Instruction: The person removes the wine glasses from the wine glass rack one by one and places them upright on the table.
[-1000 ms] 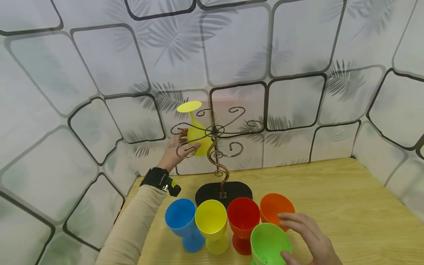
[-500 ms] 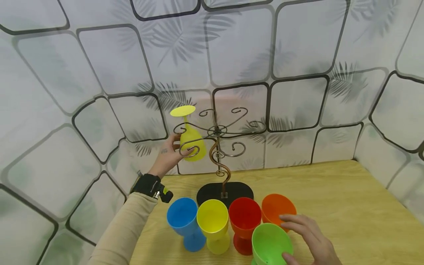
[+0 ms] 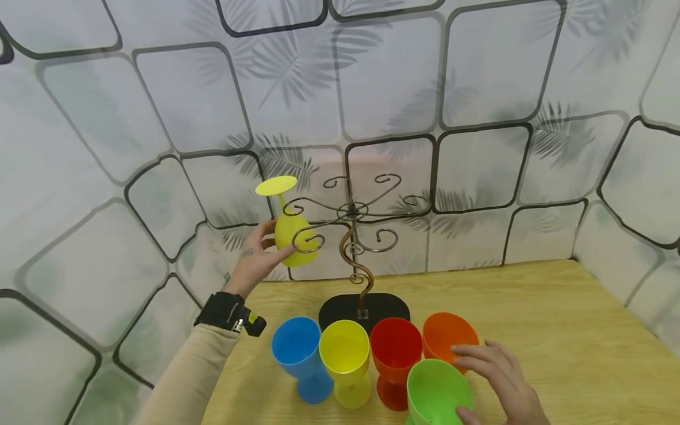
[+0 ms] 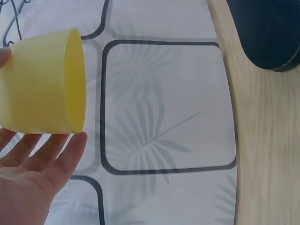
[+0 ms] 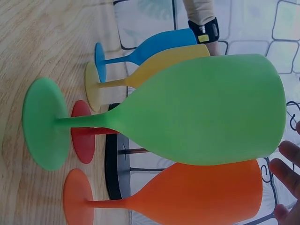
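My left hand (image 3: 254,262) holds a yellow goblet (image 3: 287,227) upside down, its foot uppermost, fingers and thumb round the bowl. This goblet is at the left arms of a curled metal stemware rack (image 3: 352,211); whether they touch I cannot tell. In the left wrist view its bowl (image 4: 40,84) shows, with the rim to the right. My right hand (image 3: 507,383) has its fingers spread by the rims of the upright green goblet (image 3: 438,392) and orange goblet (image 3: 448,333); any contact is unclear. The right wrist view shows the green goblet (image 5: 201,112) in front.
Left of the green goblet stand a red goblet (image 3: 395,348), a second yellow goblet (image 3: 344,351) and a blue goblet (image 3: 298,345). The rack's black base (image 3: 390,304) is behind them on the wooden table (image 3: 531,307). Patterned cloth walls (image 3: 393,77) enclose the back and sides.
My left hand has moved left and slightly down with the yellow goblet, away from the rack's centre. The right hand stays by the green and orange goblets. The head view has shifted a little.
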`<state>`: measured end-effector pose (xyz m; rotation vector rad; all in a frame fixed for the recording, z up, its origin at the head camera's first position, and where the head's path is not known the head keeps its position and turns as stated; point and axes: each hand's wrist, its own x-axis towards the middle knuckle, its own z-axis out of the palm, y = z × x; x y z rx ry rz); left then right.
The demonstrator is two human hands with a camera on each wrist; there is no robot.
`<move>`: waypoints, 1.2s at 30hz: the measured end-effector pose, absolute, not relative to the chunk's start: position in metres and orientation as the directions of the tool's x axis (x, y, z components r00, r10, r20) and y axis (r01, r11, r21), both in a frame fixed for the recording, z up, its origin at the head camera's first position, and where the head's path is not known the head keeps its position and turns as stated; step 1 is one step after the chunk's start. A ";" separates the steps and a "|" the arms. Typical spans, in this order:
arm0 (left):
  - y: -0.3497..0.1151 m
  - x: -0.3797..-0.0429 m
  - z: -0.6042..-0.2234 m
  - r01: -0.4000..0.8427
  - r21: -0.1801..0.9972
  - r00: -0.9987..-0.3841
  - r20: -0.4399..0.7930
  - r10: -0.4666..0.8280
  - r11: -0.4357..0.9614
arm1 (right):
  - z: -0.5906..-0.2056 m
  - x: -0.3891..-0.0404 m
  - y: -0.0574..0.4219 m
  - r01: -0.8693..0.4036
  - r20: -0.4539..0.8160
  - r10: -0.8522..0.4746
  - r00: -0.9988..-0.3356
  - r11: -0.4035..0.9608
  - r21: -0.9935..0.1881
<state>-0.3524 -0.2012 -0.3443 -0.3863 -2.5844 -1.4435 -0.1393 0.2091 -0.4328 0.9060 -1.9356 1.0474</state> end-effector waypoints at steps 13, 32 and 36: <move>-0.215 -0.326 -0.342 0.359 0.811 -0.933 0.315 0.172 0.463 | -0.416 -0.141 0.204 -0.884 0.882 -0.262 -0.391 0.375 -0.280; -0.222 -0.281 -0.336 0.544 0.780 -0.834 0.462 0.302 0.309 | -0.380 -0.148 0.193 -0.917 0.904 -0.311 -0.292 0.362 -0.171; -0.218 -0.271 -0.333 0.567 0.784 -0.814 0.485 0.320 0.253 | -0.371 -0.155 0.190 -0.940 0.912 -0.332 -0.240 0.314 -0.132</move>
